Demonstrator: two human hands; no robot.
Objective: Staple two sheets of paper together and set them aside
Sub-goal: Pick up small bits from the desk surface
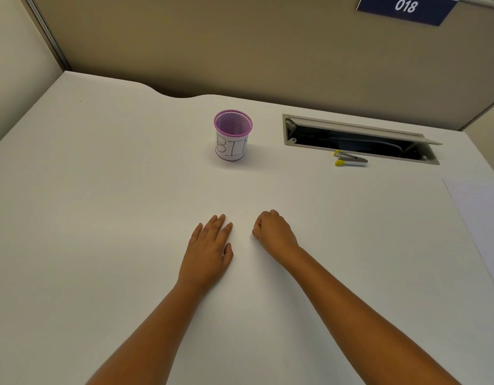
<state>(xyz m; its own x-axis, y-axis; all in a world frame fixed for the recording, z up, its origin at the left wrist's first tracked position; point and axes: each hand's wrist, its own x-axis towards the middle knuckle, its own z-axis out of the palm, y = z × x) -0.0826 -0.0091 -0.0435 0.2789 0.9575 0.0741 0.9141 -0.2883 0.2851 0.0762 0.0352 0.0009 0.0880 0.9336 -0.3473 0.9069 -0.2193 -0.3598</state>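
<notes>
The left hand lies flat on the white counter, fingers straight, holding nothing. Just beside it, at three o'clock, the right hand rests on the counter curled into a fist, nothing visible in it. The paper lies at the counter's right edge, at three o'clock from the hands, well apart. A stapler lies at one o'clock, touching an open cable tray. A purple cup marked "BIN" stands at twelve o'clock.

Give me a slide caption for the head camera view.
Left hand flat and right hand fisted on a white desk, paper at the right edge, purple mesh cup behind.
</notes>
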